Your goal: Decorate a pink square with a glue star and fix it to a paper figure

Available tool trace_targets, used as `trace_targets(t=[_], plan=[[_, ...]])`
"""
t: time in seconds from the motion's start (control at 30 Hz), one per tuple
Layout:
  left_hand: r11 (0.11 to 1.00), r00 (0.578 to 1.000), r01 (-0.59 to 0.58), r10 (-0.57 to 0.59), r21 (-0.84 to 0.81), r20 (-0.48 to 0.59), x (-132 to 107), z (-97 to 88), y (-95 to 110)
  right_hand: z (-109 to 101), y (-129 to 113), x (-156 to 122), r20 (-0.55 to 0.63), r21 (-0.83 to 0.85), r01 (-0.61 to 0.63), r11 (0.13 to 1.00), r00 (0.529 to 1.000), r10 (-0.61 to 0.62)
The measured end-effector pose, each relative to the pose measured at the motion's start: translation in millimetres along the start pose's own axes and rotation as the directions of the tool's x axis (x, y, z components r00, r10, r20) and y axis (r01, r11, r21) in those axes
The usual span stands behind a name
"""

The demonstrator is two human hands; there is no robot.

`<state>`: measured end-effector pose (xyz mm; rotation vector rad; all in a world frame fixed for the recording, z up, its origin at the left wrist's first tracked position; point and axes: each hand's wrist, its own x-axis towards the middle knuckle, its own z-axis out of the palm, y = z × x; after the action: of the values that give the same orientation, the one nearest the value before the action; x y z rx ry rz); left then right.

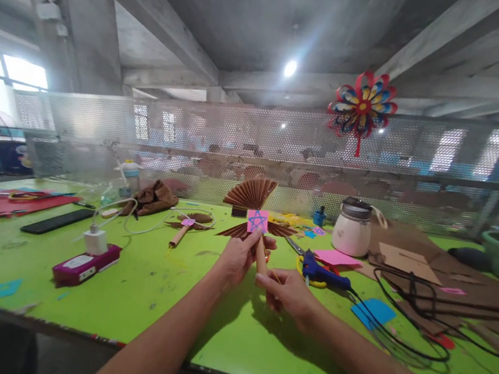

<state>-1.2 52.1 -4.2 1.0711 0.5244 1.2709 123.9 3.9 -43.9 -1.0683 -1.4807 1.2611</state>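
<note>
A brown pleated paper fan (251, 194) is held upright over the table, its folded sections spread above and to both sides. At its centre sits a pink paper square (257, 221) with a blue star on it. My left hand (238, 260) is closed on the fan just below the square, thumb against its lower edge. Lower down, my right hand (287, 291) grips the fan's rolled brown paper handle (261, 258). A glue gun (323, 273) with a blue body lies right of my right hand, beside yellow-handled scissors (293, 244).
A similar smaller paper fan (188, 222) lies to the left on the green table (132, 295). Further left are a purple power strip (86, 263) and a black phone (57, 220). At right stand a white jar (353, 229), brown paper sheets (409, 256) and a black cable (407, 294).
</note>
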Motion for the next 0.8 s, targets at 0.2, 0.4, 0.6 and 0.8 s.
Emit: trace_targets(t=[0.2, 0.4, 0.6, 0.8], plan=[[1.0, 1.0, -0.013, 0.013, 0.009, -0.005, -1.2, -0.7, 0.1, 0.9, 7.1, 2.8, 0.039, -0.002, -0.023, 1.0, 0.999, 0.023], [0.999, 0.999, -0.041, 0.041, 0.021, -0.004, -0.4, -0.5, -3.3, 2.0, 7.7, 1.7, 0.04, -0.008, -0.013, 1.0, 0.999, 0.013], [0.998, 0.996, -0.06, 0.062, 0.035, -0.068, -2.1, 4.0, -3.9, 4.7, 5.6, 0.2, 0.013, -0.012, -0.022, 1.0, 1.0, 0.022], [0.999, 0.996, -0.041, 0.044, 0.034, -0.084, -0.7, 1.5, -6.2, 2.3, 12.3, 3.0, 0.055, -0.02, -0.017, 1.0, 0.998, 0.018]])
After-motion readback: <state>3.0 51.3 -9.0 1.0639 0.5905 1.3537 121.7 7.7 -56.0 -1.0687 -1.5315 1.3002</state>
